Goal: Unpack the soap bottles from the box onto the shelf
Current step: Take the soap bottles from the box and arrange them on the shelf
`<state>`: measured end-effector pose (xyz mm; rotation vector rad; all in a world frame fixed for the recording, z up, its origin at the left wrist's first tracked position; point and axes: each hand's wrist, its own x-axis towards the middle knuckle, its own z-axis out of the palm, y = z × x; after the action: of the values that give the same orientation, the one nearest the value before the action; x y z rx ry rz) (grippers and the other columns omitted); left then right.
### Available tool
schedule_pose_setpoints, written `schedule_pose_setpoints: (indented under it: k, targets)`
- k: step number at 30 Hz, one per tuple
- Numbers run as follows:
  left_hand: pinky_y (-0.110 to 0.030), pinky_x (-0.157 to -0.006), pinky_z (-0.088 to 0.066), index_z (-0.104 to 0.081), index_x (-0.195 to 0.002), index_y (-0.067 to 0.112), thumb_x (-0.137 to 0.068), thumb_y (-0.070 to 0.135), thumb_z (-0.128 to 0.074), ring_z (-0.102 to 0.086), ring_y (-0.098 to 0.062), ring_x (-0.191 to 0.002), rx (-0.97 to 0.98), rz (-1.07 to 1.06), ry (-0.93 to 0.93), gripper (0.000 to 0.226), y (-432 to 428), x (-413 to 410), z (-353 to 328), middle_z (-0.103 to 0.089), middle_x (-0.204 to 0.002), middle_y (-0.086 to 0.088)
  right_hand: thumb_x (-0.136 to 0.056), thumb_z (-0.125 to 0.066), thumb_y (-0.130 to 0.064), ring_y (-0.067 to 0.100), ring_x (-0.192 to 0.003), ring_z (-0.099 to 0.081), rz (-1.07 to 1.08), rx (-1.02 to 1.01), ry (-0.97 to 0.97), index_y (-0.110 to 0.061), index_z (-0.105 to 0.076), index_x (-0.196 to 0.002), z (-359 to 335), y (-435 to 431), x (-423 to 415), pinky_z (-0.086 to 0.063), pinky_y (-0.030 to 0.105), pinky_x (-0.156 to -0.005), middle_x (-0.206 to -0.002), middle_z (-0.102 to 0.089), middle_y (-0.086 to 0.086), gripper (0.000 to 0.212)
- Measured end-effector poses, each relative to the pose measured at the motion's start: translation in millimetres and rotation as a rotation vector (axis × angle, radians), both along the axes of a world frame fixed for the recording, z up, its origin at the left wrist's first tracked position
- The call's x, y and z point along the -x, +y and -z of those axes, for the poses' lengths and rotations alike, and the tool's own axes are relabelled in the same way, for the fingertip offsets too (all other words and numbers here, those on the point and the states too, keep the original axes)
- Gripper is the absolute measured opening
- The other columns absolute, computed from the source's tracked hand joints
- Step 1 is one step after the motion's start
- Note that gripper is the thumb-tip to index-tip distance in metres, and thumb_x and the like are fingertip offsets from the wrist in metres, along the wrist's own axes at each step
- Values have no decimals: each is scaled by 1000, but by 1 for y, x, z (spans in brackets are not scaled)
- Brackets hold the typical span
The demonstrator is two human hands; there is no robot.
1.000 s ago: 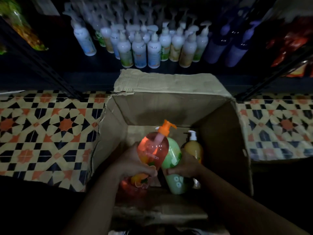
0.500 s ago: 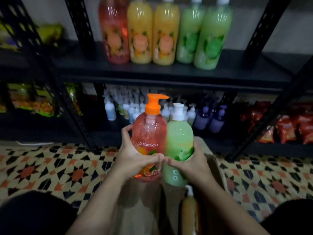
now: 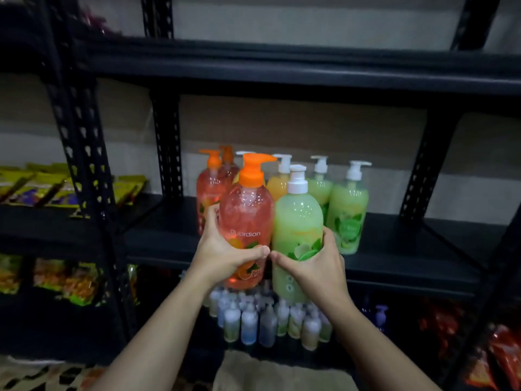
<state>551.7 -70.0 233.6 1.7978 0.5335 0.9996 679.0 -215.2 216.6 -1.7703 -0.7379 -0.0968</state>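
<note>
snack packs lie at far left. the left hand grips an orange bottle, upright, touching the green bottle that the right hand grips. both bottles hang in the air at the shelf edge, in front of the row of bottles standing on it. the box is below.

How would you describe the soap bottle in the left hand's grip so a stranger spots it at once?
Find the black shelf at mid-height, where pump bottles stand clustered. In front of them two bottles are held side by side. The left hand has the pink soap bottle with an orange pump and the word guardian; the green bottle beside it has a white pump.
</note>
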Motion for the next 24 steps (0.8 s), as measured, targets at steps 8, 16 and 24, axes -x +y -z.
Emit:
schedule_pose_setpoints:
  k: [8,16,24]
  targets:
    - [-45,-102,-47,-28,-127,45,-34,49,-92,-54,-20,-117,3,-138,34,113,63,-39,-3,-53,-128,4,-49,-90,-57,20,-114,-58,128,41,-76,-26,-41,-138,-12,37,-55,-50,36,-90,-124,-62,-4,106]
    - [-48,-99,-48,-27,-123,43,-37,50,-90,-55,-23,-113,26,-214,27,107,87,-66,17,-54,-124,3,-50,-90,-58,22,-110,-59,228,-16,-19,-24,-42,-137,-1,51,-85,-52,40,-89,-116,-61,-3,105]
    - [-38,-106,-37,-25,-139,30,-51,37,-94,-39,-22,-128,-34,-307,63,111,92,-76,23,-36,-140,-3,-49,-89,-61,21,-109,-60,253,1,-30,-26,-42,-136,6,53,-94,-52,39,-88,-118,-63,-3,105]
